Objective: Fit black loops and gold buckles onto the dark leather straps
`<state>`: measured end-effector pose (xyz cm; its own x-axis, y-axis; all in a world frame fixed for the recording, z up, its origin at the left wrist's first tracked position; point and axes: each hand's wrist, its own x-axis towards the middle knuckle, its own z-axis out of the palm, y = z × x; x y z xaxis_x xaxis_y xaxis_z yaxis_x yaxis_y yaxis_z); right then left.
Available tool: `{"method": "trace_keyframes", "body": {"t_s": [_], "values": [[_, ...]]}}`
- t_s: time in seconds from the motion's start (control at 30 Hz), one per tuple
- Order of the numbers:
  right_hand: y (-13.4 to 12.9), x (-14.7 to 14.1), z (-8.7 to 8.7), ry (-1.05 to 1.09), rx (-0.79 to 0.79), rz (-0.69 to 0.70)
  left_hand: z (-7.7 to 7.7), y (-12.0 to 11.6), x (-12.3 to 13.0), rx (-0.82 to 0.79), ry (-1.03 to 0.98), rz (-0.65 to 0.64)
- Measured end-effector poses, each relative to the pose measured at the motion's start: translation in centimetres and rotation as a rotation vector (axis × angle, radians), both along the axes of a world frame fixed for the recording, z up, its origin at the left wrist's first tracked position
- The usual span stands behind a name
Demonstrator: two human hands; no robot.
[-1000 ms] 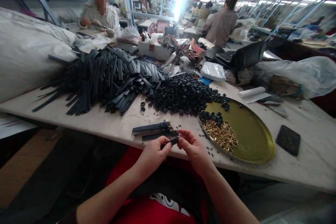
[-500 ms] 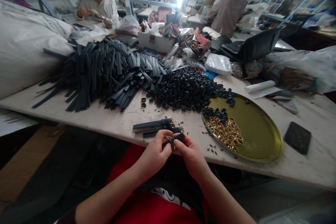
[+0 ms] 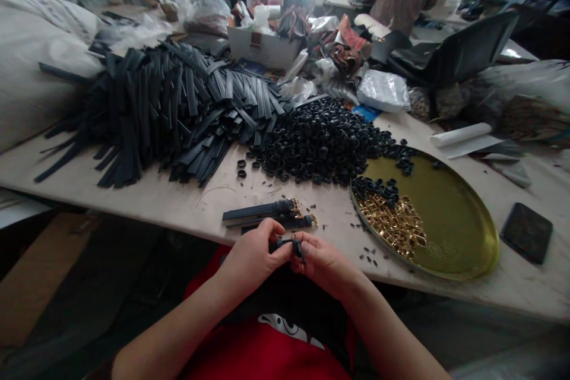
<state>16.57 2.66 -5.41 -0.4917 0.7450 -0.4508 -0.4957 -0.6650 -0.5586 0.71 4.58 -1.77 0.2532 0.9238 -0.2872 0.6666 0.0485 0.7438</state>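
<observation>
Between my fingers at the table's front edge is a black strap [image 3: 299,247], partly hidden by the hands. My left hand [image 3: 257,252] pinches one part of it, and my right hand [image 3: 323,264] pinches the bent end. Just beyond them lie several black straps with gold buckles [image 3: 262,211], side by side. Black strap loops [image 3: 323,145] form a heap behind these. To the right, gold buckles [image 3: 392,225] and some loops rest on a round gold-coloured tray [image 3: 463,231].
A large pile of loose black strips [image 3: 178,107] covers the left of the table beside a white sack [image 3: 40,65]. A dark phone-like slab [image 3: 526,231] lies right of the tray. Behind stand a box of scraps [image 3: 262,47] and a black chair [image 3: 454,50]. Two people work beyond.
The strap end in my right fingers has gone from pointing up and right to bending downward. My view has tipped down and come a little closer to the table.
</observation>
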Motion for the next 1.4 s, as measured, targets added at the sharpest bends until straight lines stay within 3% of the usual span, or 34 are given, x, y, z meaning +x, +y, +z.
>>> {"method": "trace_keyframes", "body": {"t_s": [0.13,0.27,0.4,0.57,0.7,0.8,0.9,1.0,1.1,1.27,1.4], "values": [[0.4,0.2,0.2,-0.096,0.092,-0.006,0.5,0.3,-0.5,-0.132,-0.189,-0.025],[0.9,-0.1,0.6,-0.495,0.295,-0.146,1.0,0.1,-0.8,-0.328,-0.483,0.02],[0.8,-0.3,0.6,-0.847,0.524,-0.269,0.5,0.0,-0.8,-0.377,-0.55,0.07],[-0.1,0.3,0.8,-0.972,0.816,0.056,-0.3,-0.2,-0.6,-0.465,-0.546,0.064],[-0.9,1.1,1.5,-1.001,0.957,0.19,-0.4,-0.9,-0.4,-0.544,-0.564,0.041],[-1.8,1.3,1.8,-0.958,0.96,0.265,-0.5,-1.6,-0.2,-0.561,-0.603,0.006],[-2.8,1.3,1.5,-0.885,0.852,0.223,-0.3,-2.1,-0.3,-0.559,-0.582,-0.012],[-3.7,1.0,1.0,-0.864,0.819,0.142,0.5,-2.3,-0.9,-0.584,-0.459,-0.1],[-4.1,0.9,0.7,-0.901,0.891,0.141,1.4,-2.6,-1.3,-0.588,-0.306,-0.2],[-4.5,0.8,1.3,-0.878,0.995,0.194,1.8,-3.3,-0.8,-0.474,-0.278,-0.273],[-4.9,0.3,1.5,-0.806,0.905,0.111,2.3,-3.3,-1.1,-0.386,-0.279,-0.384]]}}
